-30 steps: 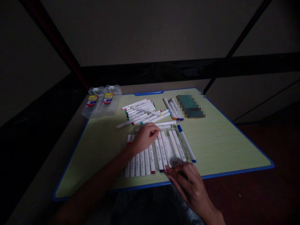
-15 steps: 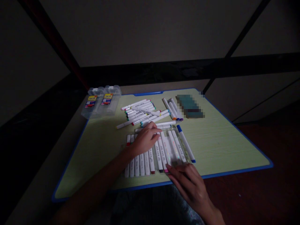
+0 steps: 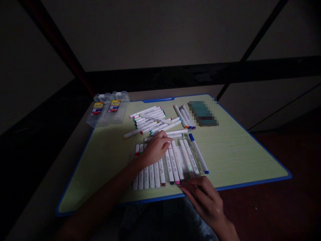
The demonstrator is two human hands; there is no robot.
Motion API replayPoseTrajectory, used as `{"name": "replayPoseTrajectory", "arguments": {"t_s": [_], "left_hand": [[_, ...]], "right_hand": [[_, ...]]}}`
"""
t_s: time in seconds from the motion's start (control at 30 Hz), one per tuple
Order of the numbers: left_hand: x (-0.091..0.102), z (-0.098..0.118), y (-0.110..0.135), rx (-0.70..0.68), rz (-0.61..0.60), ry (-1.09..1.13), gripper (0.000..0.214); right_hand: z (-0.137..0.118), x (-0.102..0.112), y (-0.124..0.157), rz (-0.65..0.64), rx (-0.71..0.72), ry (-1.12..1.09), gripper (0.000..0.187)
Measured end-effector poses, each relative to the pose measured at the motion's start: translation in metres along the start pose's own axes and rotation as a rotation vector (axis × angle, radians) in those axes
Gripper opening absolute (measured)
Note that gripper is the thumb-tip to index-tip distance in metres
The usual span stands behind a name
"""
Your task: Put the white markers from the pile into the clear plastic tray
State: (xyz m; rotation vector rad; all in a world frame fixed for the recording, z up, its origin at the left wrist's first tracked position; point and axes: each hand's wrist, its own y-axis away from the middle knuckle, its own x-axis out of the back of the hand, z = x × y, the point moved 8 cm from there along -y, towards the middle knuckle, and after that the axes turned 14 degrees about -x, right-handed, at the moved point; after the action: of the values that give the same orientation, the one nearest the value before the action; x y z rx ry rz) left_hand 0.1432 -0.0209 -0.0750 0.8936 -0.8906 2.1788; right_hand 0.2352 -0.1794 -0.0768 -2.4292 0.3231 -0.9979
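Observation:
A clear plastic marker tray [image 3: 188,138] lies near the front of the table, with white markers standing in rows lengthwise. My left hand [image 3: 156,147] reaches across its middle, fingers closed at the far end of a pink-tipped marker [image 3: 177,164]. My right hand [image 3: 205,195] is at the tray's front edge, thumb and forefinger pinched together there, just beside the marker's pink end. Two more markers [image 3: 187,154] sit to the right, past a gap in the row. Part of the left row of markers [image 3: 146,177] is hidden under my left hand and forearm.
A blue-capped marker [image 3: 199,154] lies right of the tray. Behind it are a loose pile of markers [image 3: 152,118] and several more [image 3: 184,117]. Two clear cases [image 3: 117,115] stand at the back left, a blurred-out flat object [image 3: 204,113] at the back right. Blue edging [image 3: 255,181] borders the table.
My right fingers have slipped down off the pink end of the marker to the tray's front edge. My left hand has stayed almost still.

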Motion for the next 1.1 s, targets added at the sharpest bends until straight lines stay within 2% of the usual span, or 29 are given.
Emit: {"name": "replayPoseTrajectory", "arguments": {"t_s": [0.43,1.1], "left_hand": [[0.0000,-0.0054,-0.0007,-0.007,0.043,0.086,0.024],[-0.0027,-0.0068,0.0001,0.020,0.041,0.163,0.025]], "right_hand": [[0.0000,-0.0009,0.0003,0.001,-0.011,-0.010,0.018],[0.0010,-0.0028,-0.0004,-0.040,-0.007,-0.039,0.017]]}}
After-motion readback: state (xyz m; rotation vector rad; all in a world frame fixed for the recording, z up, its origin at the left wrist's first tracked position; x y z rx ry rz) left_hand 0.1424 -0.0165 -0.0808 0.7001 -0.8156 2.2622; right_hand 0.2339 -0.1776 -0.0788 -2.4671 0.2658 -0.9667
